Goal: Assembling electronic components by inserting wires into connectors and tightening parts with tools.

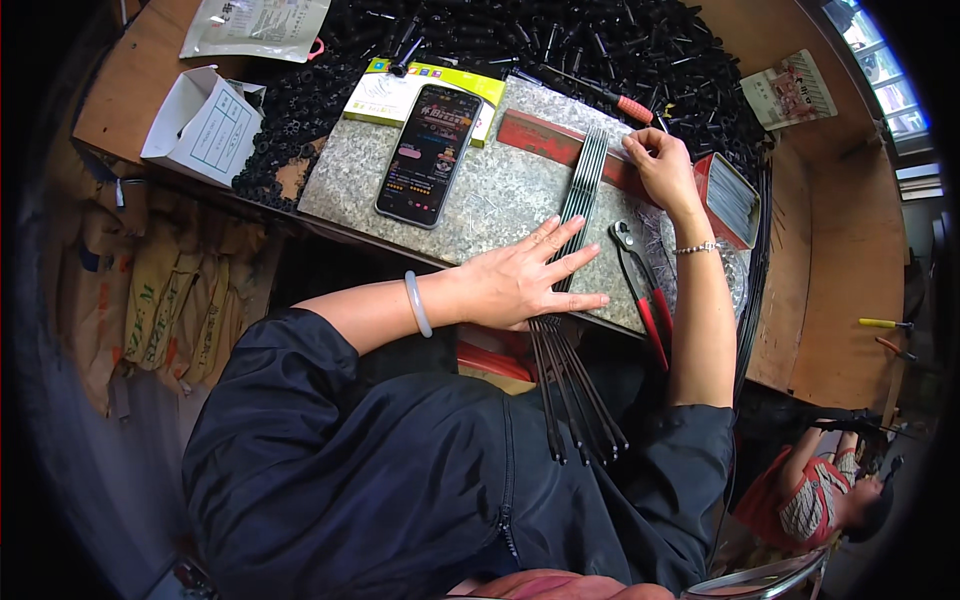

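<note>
My left hand (530, 275) lies palm down with fingers spread, pressing on a row of thin dark metal rods (590, 165). Their silvery far ends rest side by side across a worn red metal bar (540, 136) on a speckled stone slab (490, 205); the dark near ends fan out over the slab's front edge toward my lap. Just right of those far ends, over the bar, my right hand (662, 172) has thumb and fingertips pinched together. Whatever it holds is too small to make out. Red-handled pliers (640, 285) lie between my hands and forearms.
A phone (428, 155) leans on a yellow-green box (380, 95). A red-edged box of thin silvery wires (730, 203) stands beside my right wrist. Heaped black parts (480, 40) cover the back, with a red-handled screwdriver (632, 108). A white carton (200, 130) sits left; another person (805, 500) is at lower right.
</note>
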`<state>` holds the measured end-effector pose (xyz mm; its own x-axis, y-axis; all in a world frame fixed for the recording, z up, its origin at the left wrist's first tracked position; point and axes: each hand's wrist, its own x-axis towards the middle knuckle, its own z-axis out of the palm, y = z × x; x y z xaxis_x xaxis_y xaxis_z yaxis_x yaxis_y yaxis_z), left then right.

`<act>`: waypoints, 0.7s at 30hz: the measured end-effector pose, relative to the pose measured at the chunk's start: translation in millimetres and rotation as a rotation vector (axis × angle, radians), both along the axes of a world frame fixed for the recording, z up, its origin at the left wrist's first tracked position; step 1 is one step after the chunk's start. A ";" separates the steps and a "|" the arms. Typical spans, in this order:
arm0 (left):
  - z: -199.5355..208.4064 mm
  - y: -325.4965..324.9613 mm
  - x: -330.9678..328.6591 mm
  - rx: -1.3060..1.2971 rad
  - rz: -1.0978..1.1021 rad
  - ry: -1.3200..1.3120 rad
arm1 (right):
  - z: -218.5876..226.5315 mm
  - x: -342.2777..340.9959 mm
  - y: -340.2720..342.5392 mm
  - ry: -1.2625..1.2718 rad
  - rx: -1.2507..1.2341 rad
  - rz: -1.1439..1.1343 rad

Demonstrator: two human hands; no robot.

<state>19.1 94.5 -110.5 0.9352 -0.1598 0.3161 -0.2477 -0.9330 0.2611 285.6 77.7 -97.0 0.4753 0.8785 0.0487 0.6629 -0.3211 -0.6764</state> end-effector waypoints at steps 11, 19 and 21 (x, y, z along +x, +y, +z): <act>-2.8 -0.8 0.1 -0.008 0.009 -0.018 | 2.1 -5.3 3.1 0.008 -0.030 0.018; -2.8 -0.2 0.6 -0.008 0.002 -0.015 | 3.2 2.2 10.8 0.097 -0.061 0.087; -2.4 0.2 0.4 -0.014 -0.003 -0.004 | 2.7 2.3 13.0 0.140 -0.079 0.095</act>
